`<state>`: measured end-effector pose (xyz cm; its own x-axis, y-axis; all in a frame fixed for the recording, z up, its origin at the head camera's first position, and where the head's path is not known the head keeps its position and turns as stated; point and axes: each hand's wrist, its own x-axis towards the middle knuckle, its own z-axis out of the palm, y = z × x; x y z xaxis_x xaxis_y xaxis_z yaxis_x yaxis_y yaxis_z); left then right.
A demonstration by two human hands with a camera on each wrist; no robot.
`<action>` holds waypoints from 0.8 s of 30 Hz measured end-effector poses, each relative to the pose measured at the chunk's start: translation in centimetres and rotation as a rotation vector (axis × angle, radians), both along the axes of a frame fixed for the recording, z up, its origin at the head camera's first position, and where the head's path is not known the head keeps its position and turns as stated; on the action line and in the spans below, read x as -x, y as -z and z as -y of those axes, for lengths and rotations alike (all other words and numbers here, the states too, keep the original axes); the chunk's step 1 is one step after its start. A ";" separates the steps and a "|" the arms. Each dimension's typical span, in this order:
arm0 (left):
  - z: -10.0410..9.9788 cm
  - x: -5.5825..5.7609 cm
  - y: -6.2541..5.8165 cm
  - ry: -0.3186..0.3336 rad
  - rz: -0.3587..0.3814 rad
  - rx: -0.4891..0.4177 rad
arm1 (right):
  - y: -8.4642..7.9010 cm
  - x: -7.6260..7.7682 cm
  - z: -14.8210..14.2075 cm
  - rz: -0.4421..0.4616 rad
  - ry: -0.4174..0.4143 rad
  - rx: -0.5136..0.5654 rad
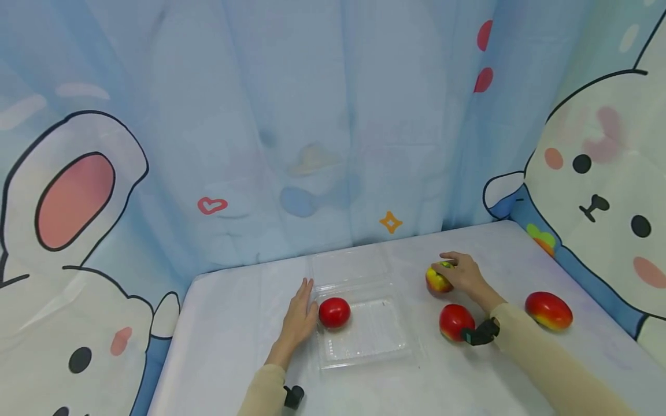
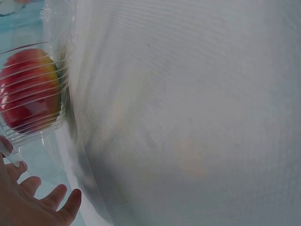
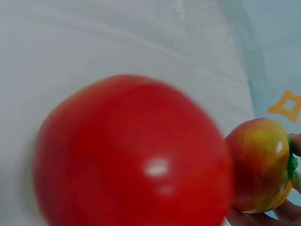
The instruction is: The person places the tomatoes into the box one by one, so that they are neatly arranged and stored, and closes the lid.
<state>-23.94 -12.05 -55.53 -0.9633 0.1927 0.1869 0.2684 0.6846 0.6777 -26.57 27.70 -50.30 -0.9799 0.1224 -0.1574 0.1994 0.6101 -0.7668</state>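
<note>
My right hand [image 1: 466, 274] holds a red-and-yellow fruit [image 1: 437, 280] by its top, at the back right of the white table. A green leafy cap shows on that fruit [image 3: 261, 165] in the right wrist view, with fingertips around it. On the left, my left hand [image 1: 300, 316] rests against the side of a clear plastic box [image 1: 366, 341], its fingers extended. Inside the box, at its left end, lies a red fruit [image 1: 335, 312]; the left wrist view shows yellow on this fruit [image 2: 33, 89] through the ribbed wall.
A round red fruit [image 1: 455, 322] sits just below my right wrist, and a red-and-yellow mango [image 1: 548, 310] lies farther right. The box's clear lid [image 1: 351, 266] lies open toward the back. A blue cartoon curtain [image 1: 312, 144] hangs behind the table.
</note>
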 end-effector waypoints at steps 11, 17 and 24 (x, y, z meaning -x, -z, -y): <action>-0.2 -0.2 -0.2 -0.012 -0.005 0.005 | -3.7 -0.1 2.6 -0.128 -0.082 -0.020; -0.2 -0.3 -0.2 -0.013 0.005 0.014 | -4.9 -0.7 4.5 -0.205 -0.125 -0.001; -0.1 -0.1 -0.1 -0.014 -0.003 0.020 | -5.7 -1.5 7.2 -0.269 -0.180 0.007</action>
